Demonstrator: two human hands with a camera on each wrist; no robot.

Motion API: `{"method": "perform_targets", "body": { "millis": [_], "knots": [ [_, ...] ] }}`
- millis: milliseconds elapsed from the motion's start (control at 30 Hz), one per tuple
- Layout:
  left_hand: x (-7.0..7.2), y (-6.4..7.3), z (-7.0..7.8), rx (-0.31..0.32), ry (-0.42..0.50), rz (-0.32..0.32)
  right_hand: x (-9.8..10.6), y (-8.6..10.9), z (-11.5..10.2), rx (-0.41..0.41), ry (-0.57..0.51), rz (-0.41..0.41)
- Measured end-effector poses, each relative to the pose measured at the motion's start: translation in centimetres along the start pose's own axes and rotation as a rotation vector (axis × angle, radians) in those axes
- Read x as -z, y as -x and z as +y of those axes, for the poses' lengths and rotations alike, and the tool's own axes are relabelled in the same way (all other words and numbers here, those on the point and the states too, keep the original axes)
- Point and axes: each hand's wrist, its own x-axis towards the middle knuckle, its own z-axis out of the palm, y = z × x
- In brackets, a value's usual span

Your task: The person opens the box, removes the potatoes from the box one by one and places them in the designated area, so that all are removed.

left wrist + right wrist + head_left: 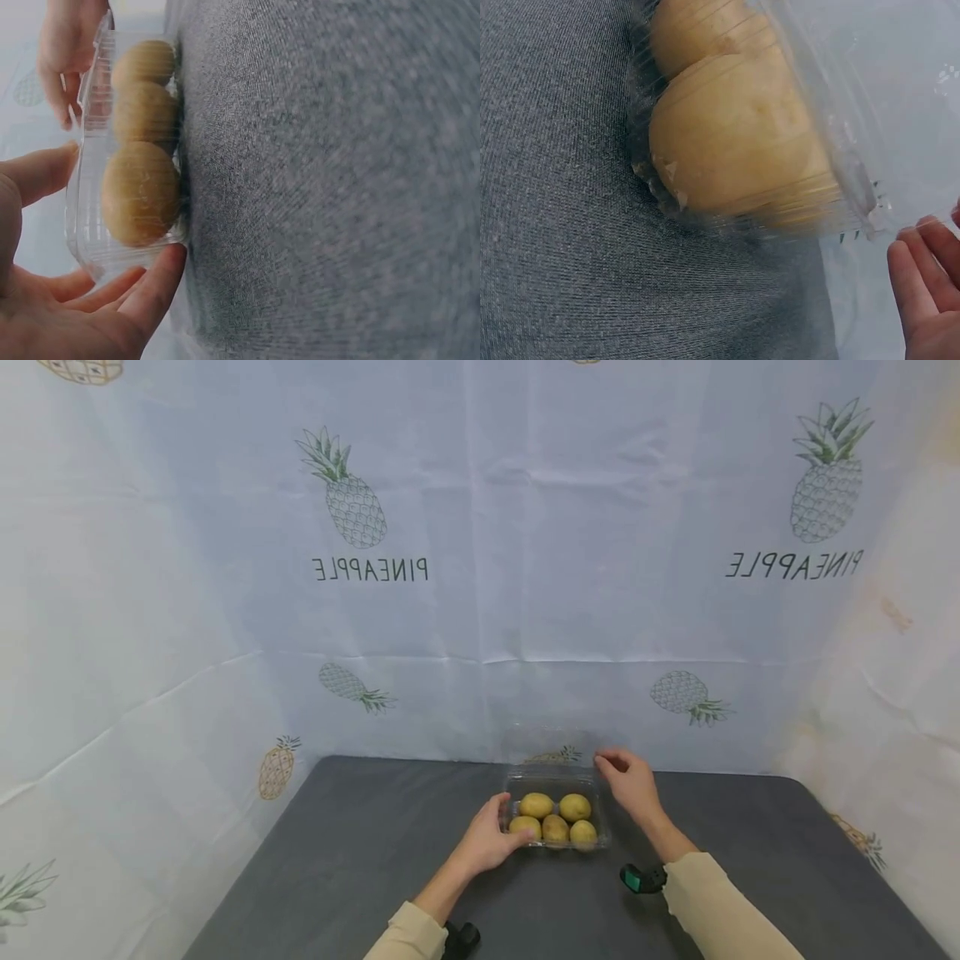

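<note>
Several yellow-brown potatoes (pixel 555 829) lie in a clear plastic clamshell container (pixel 603 837) on the dark table. Its transparent lid (pixel 547 739) stands raised at the back. My left hand (pixel 483 842) grips the container's left end. In the left wrist view, the thumb (pixel 46 171) is at the upper rim and the fingers (pixel 156 289) are against the end wall and lower edge. At the lid's right edge, my right hand (pixel 632 785) pinches with thumb and fingertips. The right wrist view shows its fingers (pixel 911 281) right at the plastic edge, beside a large potato (pixel 731 139).
The container stands near the back of the dark grey table (pixel 360 852), close to a pale curtain (pixel 525 568) printed with pineapples. More curtain hangs at both sides. Black devices (pixel 642 878) are strapped at both wrists, below the beige sleeves (pixel 720 910).
</note>
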Motion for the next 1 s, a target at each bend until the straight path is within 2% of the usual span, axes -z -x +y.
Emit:
{"method": "perform_targets", "body": {
  "millis": [400,567,1000],
  "knots": [
    [-0.2,-0.1,0.2,0.016,-0.017,0.015,-0.6,-0.2,1.8,-0.095,-0.072,-0.064],
    [-0.2,-0.3,0.2,0.024,-0.025,0.019,-0.7,-0.2,1.9,-0.123,-0.063,-0.079],
    [0.0,-0.5,0.2,0.033,-0.016,0.009,-0.3,0.5,2.1,-0.153,-0.005,-0.214]
  ]
}}
